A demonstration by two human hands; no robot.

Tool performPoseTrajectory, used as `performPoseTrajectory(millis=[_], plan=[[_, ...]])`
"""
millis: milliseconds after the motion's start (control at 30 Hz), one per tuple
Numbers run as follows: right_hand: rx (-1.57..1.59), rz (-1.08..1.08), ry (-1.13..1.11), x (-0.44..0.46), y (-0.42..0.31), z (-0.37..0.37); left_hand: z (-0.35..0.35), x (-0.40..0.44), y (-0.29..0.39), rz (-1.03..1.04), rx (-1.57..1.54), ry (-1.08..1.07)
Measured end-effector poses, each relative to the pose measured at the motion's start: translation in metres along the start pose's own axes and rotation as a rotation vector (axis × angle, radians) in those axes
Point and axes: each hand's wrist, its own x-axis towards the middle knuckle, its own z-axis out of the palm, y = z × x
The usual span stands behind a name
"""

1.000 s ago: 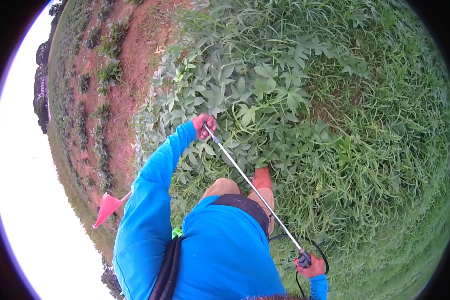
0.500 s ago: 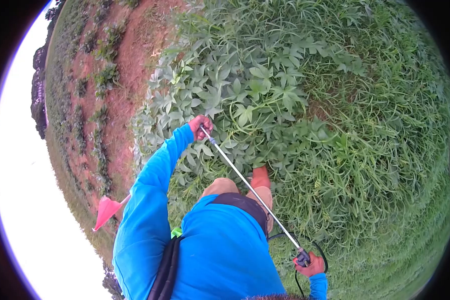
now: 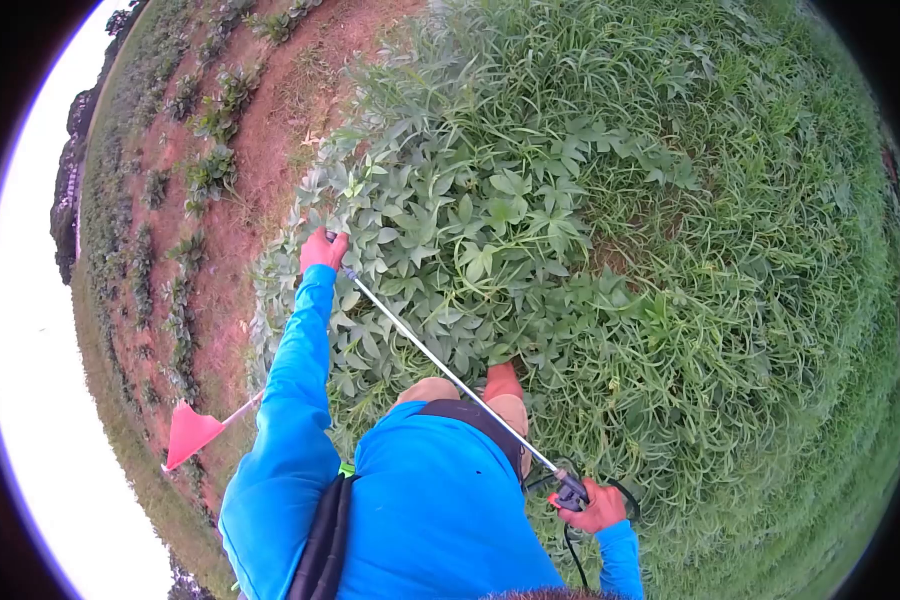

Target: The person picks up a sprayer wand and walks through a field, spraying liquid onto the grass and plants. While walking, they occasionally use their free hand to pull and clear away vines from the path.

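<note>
A silver sprayer wand [image 3: 440, 365] crosses slantwise in front of my body. Closed around its far end, by a dark fitting, is my left hand [image 3: 324, 252], held out over broad-leaved plants [image 3: 410, 225]. My right hand [image 3: 598, 508] grips the dark trigger handle [image 3: 571, 492] at the near end, beside my hip; a red part shows on it. From there a thin black hose [image 3: 573, 550] loops round and runs down. Whether spray comes out cannot be made out.
Tall grass [image 3: 710, 400] fills the right side. Rows of low plants stand in reddish soil [image 3: 270, 130] at the left. A pink flag [image 3: 192, 436] on a thin pole is beyond my left arm. A black strap [image 3: 325, 535] crosses my blue shirt [image 3: 430, 500].
My left hand has swung left and outward with the wand's far end. My right hand and the handle have shifted left and slightly up. The flag appears farther left.
</note>
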Motion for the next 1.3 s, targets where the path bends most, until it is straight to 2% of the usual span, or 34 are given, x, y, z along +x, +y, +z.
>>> performPoseTrajectory(millis=[100, 300, 367, 467, 533, 867, 933, 967, 1033, 1067, 1133, 1200, 1267, 1300], plan=[[0.015, -0.018, -0.005, -0.007, -0.007, 0.011, -0.01, 0.008, 0.005, 0.048, 0.106, -0.014], [0.035, 0.075, 0.037, -0.047, -0.001, 0.051, 0.025, -0.004, 0.04, 0.179, 0.146, -0.094], [0.134, 0.082, 0.114, -0.059, -0.005, 0.06, 0.037, -0.009, 0.043, 0.205, 0.121, -0.079], [0.143, 0.123, 0.12, -0.077, -0.007, 0.075, 0.046, -0.02, 0.051, 0.255, 0.073, -0.094], [0.132, 0.165, 0.124, -0.085, -0.007, 0.084, 0.049, -0.027, 0.057, 0.218, 0.041, -0.111], [0.218, 0.194, 0.14, -0.11, -0.008, 0.114, 0.067, -0.04, 0.07, 0.32, 0.008, -0.112], [0.217, 0.214, 0.125, -0.111, -0.009, 0.115, 0.074, -0.027, 0.058, 0.423, -0.111, -0.257], [0.265, 0.243, 0.1, -0.11, -0.011, 0.115, 0.076, -0.021, 0.051, 0.432, -0.121, -0.262], [0.311, 0.282, 0.09, -0.105, -0.017, 0.111, 0.079, -0.013, 0.036, -0.14, -0.837, -0.674], [0.391, 0.258, 0.119, -0.098, -0.022, 0.106, 0.083, -0.016, 0.029, -0.128, -0.842, -0.684], [0.503, 0.174, 0.184, -0.081, -0.028, 0.099, 0.091, -0.036, 0.007, -0.298, -0.988, -0.632], [0.579, 0.126, 0.161, -0.059, -0.035, 0.087, 0.128, -0.05, -0.023, -0.356, -0.875, -0.693], [0.648, 0.074, 0.136, -0.046, -0.047, 0.075, 0.164, -0.082, -0.05, -0.245, -0.681, -0.777], [0.769, 0.025, 0.12, -0.043, -0.056, 0.068, 0.171, -0.102, -0.06, -0.196, -0.628, -0.887]])
